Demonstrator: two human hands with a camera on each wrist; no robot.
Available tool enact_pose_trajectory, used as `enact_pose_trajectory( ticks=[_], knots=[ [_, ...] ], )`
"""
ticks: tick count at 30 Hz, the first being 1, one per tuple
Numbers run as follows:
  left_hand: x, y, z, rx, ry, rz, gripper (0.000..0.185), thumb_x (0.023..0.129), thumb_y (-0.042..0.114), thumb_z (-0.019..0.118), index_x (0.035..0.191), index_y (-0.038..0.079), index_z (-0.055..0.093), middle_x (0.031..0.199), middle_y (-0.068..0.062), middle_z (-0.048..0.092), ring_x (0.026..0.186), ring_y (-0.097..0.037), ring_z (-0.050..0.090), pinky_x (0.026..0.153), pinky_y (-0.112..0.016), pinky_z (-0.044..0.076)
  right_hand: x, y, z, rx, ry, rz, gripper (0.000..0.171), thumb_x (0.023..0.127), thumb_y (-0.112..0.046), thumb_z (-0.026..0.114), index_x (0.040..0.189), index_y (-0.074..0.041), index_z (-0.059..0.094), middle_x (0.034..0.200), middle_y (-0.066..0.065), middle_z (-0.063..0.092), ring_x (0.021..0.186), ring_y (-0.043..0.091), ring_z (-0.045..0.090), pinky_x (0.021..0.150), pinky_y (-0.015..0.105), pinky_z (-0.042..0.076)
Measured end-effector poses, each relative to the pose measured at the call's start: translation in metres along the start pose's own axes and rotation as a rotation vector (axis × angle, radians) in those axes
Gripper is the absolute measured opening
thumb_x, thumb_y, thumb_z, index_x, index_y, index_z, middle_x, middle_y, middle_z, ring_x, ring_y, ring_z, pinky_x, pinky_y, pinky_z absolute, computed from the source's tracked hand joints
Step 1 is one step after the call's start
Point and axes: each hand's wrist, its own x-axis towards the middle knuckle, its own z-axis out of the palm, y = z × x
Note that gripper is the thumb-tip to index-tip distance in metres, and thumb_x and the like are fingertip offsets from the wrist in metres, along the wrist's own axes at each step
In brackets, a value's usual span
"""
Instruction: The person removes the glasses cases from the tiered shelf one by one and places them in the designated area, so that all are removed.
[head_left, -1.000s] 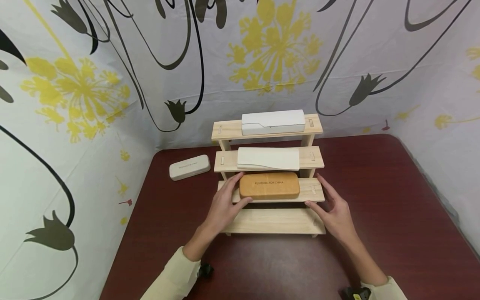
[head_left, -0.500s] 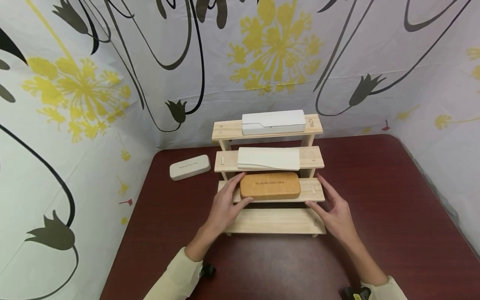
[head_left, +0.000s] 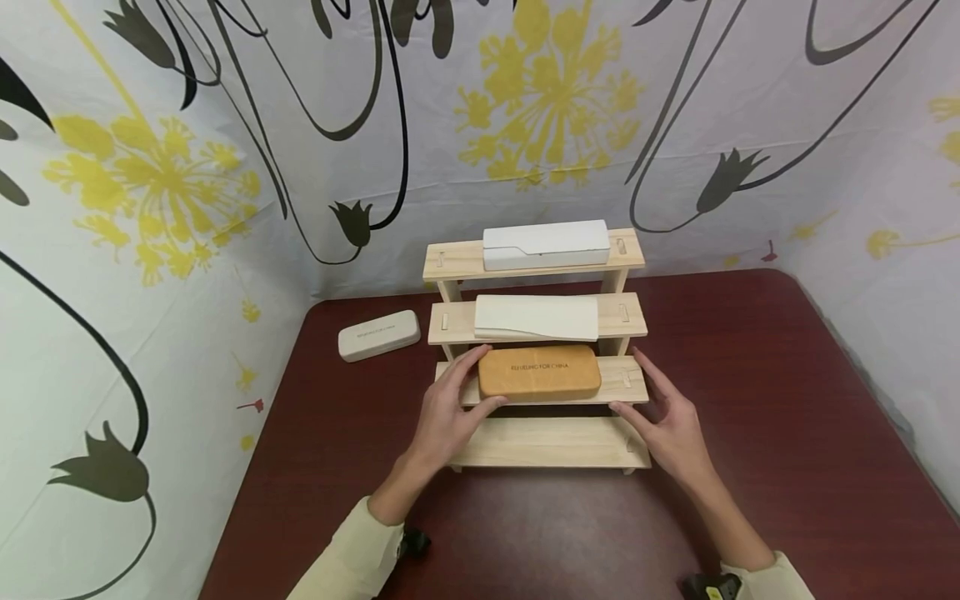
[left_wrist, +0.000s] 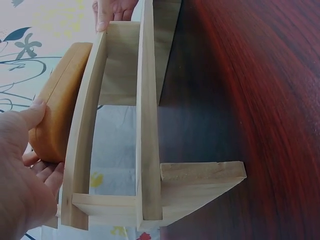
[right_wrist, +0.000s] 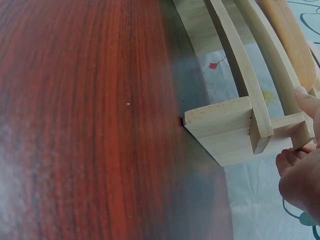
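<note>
Seating the tan case [head_left: 539, 372] on the third tier down of the stepped wooden rack [head_left: 553, 442], centre of head view — that's the step in hand, by the look of it.

Left hand [head_left: 447, 412]: thumb and fingers curled round the case's left end. Left wrist view confirms, thumb on the near face, fingers wrapped behind the end [left_wrist: 42, 170].

Right hand [head_left: 670, 418]: fingers straight-ish, spread, resting on the rack's right end at the same tier. Not on the case. Right wrist view shows fingertips [right_wrist: 290, 159] against the rack's end frame, steadying it.

Case lies flat, long side along the tier, lettering up, roughly centred btwn the tier's two slot marks. Looks fully supported.

Other tiers: white case [head_left: 545, 245] on top tier, cream case [head_left: 537, 317] on second. Lowest tier holds nothing. Grey case [head_left: 378, 334] lies on the tabletop [head_left: 787, 433] left of the rack, well apart, mid-left of frame.

Next move, judgement only: left hand lets go w/o dragging the case off-centre; right keeps the rack from shifting while that happens. Grey case is the only one not on the rack and the lowest tier is free, so it's the likely candidate; left hand is the nearer one.

Vs 0.5 s and 1.0 s ago: basically no change. Both hands same spots, same grip. Case maybe nudged a hair sideways, w/in camera jitter, can't call it. Other cases unmoved.
</note>
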Motion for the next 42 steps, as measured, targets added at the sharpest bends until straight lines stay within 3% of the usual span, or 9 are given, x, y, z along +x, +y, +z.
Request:
enact_pose_trajectory(
  ticks=[10,17,31,36,42],
  knots=[
    [-0.003,0.001,-0.005,-0.024,0.028,0.052,0.078,0.083,0.016,0.094,0.151,0.009,0.056,0.147,-0.005,0.063,0.131,-0.021,0.062,0.108,-0.040,0.053,0.000,-0.002,0.000,-0.023,0.001,0.006,0.087,0.087,0.013,0.081,0.163,-0.004,0.041,0.165,0.020,0.041,0.149,0.019,0.045,0.107,0.015,0.046],
    [-0.006,0.001,-0.008,-0.052,0.048,0.083,0.078,0.081,0.013,0.095,0.149,0.007,0.057,0.144,-0.010,0.065,0.127,-0.027,0.065,0.106,-0.043,0.054,0.000,-0.001,0.000,-0.018,-0.002,0.007,0.087,0.087,0.012,0.081,0.163,-0.005,0.042,0.165,0.019,0.041,0.146,0.011,0.047,0.106,0.016,0.048],
    [-0.011,0.006,-0.020,-0.132,0.022,0.043,0.078,0.083,0.008,0.092,0.152,0.007,0.055,0.148,-0.008,0.061,0.129,-0.027,0.064,0.105,-0.045,0.056,0.002,0.000,-0.004,-0.036,-0.028,-0.006,0.089,0.087,0.012,0.082,0.163,-0.007,0.041,0.166,0.018,0.040,0.139,0.003,0.052,0.102,0.016,0.051],
    [-0.011,0.007,-0.025,-0.137,0.026,0.038,0.078,0.083,0.007,0.092,0.151,0.004,0.055,0.149,-0.008,0.061,0.131,-0.028,0.063,0.105,-0.047,0.055,0.006,-0.001,-0.006,-0.040,-0.040,-0.014,0.090,0.084,0.013,0.084,0.162,-0.005,0.043,0.165,0.020,0.041,0.142,0.007,0.049,0.106,0.016,0.047],
    [-0.012,0.007,-0.030,-0.113,0.031,0.046,0.078,0.083,0.008,0.093,0.152,0.011,0.056,0.148,-0.006,0.061,0.129,-0.026,0.063,0.090,-0.049,0.060,0.008,-0.002,-0.008,-0.078,-0.037,-0.025,0.089,0.083,0.013,0.085,0.160,-0.004,0.045,0.162,0.021,0.045,0.144,0.007,0.048,0.109,0.014,0.043]
  ],
)
